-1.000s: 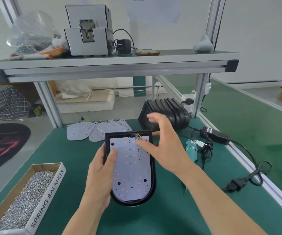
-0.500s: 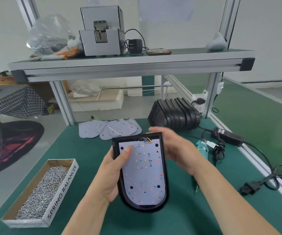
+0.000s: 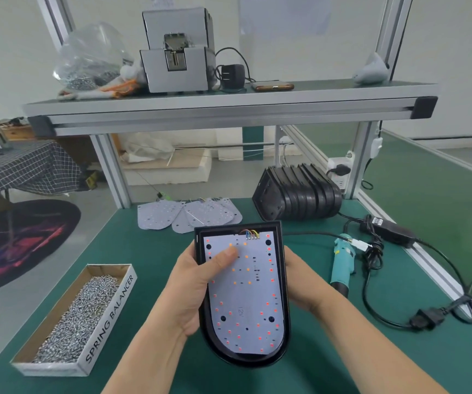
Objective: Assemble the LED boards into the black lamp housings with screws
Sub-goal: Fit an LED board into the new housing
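Note:
A black lamp housing (image 3: 283,297) is held above the green table, with a white LED board (image 3: 249,294) lying inside it, coloured wires at its far end. My left hand (image 3: 195,285) grips the housing's left side, thumb pressed on the board. My right hand (image 3: 300,282) holds the housing's right edge, its fingers mostly hidden behind it. A cardboard box of screws (image 3: 78,317) sits at the left. Several loose LED boards (image 3: 189,214) lie beyond, and a stack of black housings (image 3: 300,197) lies on its side at the back right.
A teal electric screwdriver (image 3: 342,260) lies right of the housing, with a black power adapter (image 3: 388,228) and tangled cables (image 3: 428,317) beyond it. An aluminium-framed shelf (image 3: 229,103) overhead carries a grey screw feeder (image 3: 178,61), a bag of screws and a phone.
My right hand left the top of the board and moved to the housing's right edge. The housing came closer to me. The camera view shifted left.

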A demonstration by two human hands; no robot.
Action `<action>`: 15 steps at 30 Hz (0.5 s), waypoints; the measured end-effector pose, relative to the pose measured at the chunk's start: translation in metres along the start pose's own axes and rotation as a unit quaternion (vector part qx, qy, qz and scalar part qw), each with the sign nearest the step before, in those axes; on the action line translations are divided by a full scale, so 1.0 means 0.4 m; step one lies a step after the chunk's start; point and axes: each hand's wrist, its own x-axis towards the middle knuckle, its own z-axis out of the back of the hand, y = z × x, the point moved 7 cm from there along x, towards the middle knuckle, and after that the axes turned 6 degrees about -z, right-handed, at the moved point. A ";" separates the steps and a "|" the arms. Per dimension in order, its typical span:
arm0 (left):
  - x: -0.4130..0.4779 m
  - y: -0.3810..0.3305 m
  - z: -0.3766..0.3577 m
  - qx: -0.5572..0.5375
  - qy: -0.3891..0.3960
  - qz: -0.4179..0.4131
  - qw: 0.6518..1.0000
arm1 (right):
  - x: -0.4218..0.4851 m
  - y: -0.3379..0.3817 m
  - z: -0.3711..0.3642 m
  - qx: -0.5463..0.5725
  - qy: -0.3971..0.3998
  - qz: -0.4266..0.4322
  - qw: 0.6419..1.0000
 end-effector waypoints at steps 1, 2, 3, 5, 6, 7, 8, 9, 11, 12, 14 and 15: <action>-0.003 0.001 -0.001 -0.008 -0.001 0.002 1.000 | 0.007 -0.005 0.010 -0.033 -0.044 0.001 0.998; -0.006 0.004 -0.004 -0.016 -0.002 0.005 1.000 | 0.011 -0.013 0.021 -0.051 -0.080 0.000 0.996; -0.011 0.010 -0.006 -0.022 -0.003 0.008 1.000 | 0.016 -0.018 0.028 -0.047 -0.099 -0.002 0.994; -0.017 0.019 -0.009 -0.029 -0.011 0.011 0.999 | 0.025 -0.015 0.021 -0.059 -0.092 -0.002 0.994; -0.018 0.018 -0.010 -0.029 -0.015 0.007 0.999 | 0.026 -0.011 0.018 -0.078 -0.084 -0.008 0.993; -0.017 0.013 -0.009 -0.024 -0.020 -0.003 0.999 | 0.025 -0.010 0.021 -0.087 -0.083 -0.012 0.993; -0.014 0.005 -0.006 -0.016 -0.026 -0.017 0.999 | 0.021 -0.003 0.035 -0.090 -0.104 -0.003 0.990; -0.011 -0.005 -0.003 -0.007 -0.031 -0.033 0.999 | 0.015 0.004 0.060 -0.076 -0.143 0.012 0.987; -0.006 -0.028 0.004 0.016 -0.047 -0.068 0.996 | -0.005 0.018 0.110 0.028 -0.208 0.027 0.977; -0.005 -0.036 0.008 0.035 -0.057 -0.084 0.994 | -0.011 0.025 0.116 0.067 -0.200 0.028 0.977; -0.002 -0.038 0.011 0.068 -0.071 -0.103 0.990 | -0.019 0.039 0.093 0.016 -0.151 0.035 0.988; -0.001 -0.033 0.007 0.075 -0.071 -0.104 0.989 | -0.022 0.041 0.081 -0.043 -0.149 0.038 0.987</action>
